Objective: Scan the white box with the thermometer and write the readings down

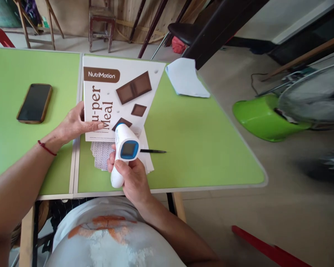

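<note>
Remotely, I am slanting my left forearm (22, 180) inward, my left hand (74, 126) gripping with its thumb (92, 127) pointing rightward; my right forearm (169, 228) is angling up from the lower right, my right hand (134, 178) clasping with bent fingers (110, 162).

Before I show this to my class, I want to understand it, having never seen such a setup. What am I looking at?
This one picture comes from a camera worn on a person's head, looking forward and down. There is no robot: the wearer's own left hand grips a white NutriMotion box, thumb across its front. The right hand holds a white and blue device shaped like a handheld thermometer. On the green table lie sheets of writing, partly hidden by the box, and a black pen; a phone lies to the left.
</note>
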`<state>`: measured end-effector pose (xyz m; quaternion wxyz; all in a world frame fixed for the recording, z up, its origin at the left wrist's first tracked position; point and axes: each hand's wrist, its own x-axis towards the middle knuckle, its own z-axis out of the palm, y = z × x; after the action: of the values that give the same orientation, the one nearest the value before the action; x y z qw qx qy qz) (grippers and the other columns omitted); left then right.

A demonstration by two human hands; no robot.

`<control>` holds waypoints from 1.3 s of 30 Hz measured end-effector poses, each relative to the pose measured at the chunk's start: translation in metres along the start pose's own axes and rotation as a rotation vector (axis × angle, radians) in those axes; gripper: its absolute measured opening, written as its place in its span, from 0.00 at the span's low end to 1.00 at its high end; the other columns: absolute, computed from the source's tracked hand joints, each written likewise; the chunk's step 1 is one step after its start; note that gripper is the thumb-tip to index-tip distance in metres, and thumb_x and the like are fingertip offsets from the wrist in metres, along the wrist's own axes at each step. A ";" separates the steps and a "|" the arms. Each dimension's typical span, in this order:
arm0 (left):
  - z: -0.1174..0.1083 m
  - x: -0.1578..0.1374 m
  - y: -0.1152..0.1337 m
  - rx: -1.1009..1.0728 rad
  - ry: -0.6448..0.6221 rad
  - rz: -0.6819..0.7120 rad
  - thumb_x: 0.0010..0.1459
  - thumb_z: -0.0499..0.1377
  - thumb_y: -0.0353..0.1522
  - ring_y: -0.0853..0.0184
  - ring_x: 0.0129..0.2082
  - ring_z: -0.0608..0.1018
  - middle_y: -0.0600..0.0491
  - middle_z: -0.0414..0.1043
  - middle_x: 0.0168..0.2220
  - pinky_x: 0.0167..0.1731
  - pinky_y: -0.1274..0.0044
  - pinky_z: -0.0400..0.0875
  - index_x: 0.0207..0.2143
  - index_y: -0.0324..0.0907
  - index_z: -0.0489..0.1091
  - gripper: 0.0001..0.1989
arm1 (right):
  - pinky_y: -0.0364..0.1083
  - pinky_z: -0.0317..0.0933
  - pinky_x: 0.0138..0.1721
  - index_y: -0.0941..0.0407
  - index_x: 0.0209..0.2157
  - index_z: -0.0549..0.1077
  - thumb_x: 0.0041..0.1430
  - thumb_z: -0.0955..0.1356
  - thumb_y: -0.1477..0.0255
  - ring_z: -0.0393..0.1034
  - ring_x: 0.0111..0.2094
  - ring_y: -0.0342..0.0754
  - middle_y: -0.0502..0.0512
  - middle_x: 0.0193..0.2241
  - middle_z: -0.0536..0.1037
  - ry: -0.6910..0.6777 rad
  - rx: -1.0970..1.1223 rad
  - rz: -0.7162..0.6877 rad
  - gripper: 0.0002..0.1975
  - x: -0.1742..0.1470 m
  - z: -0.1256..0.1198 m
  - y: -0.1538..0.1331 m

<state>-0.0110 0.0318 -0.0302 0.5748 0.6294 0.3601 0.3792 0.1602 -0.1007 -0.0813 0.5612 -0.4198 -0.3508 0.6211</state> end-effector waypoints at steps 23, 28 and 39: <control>-0.009 -0.001 -0.007 0.022 0.006 -0.048 0.42 0.77 0.40 0.56 0.42 0.80 0.45 0.78 0.44 0.40 0.68 0.76 0.46 0.38 0.69 0.32 | 0.46 0.58 0.31 0.54 0.31 0.72 0.52 0.74 0.57 0.61 0.27 0.44 0.47 0.25 0.71 0.001 0.036 -0.008 0.16 0.003 0.004 0.004; -0.008 -0.002 -0.004 0.021 -0.012 -0.018 0.43 0.76 0.39 0.57 0.41 0.80 0.46 0.78 0.42 0.39 0.69 0.76 0.46 0.38 0.69 0.31 | 0.46 0.57 0.32 0.54 0.32 0.71 0.53 0.74 0.58 0.61 0.27 0.44 0.47 0.25 0.71 -0.007 0.031 -0.011 0.15 0.004 0.004 0.004; -0.008 -0.001 -0.004 0.074 0.018 -0.045 0.43 0.76 0.42 0.57 0.42 0.79 0.46 0.78 0.43 0.41 0.67 0.74 0.46 0.38 0.69 0.32 | 0.47 0.58 0.31 0.54 0.32 0.71 0.54 0.74 0.56 0.62 0.27 0.44 0.48 0.26 0.71 -0.031 0.058 -0.011 0.16 0.002 0.003 0.005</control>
<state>-0.0191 0.0346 -0.0339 0.5564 0.6384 0.3932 0.3582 0.1555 -0.0988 -0.0847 0.5711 -0.3918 -0.3435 0.6344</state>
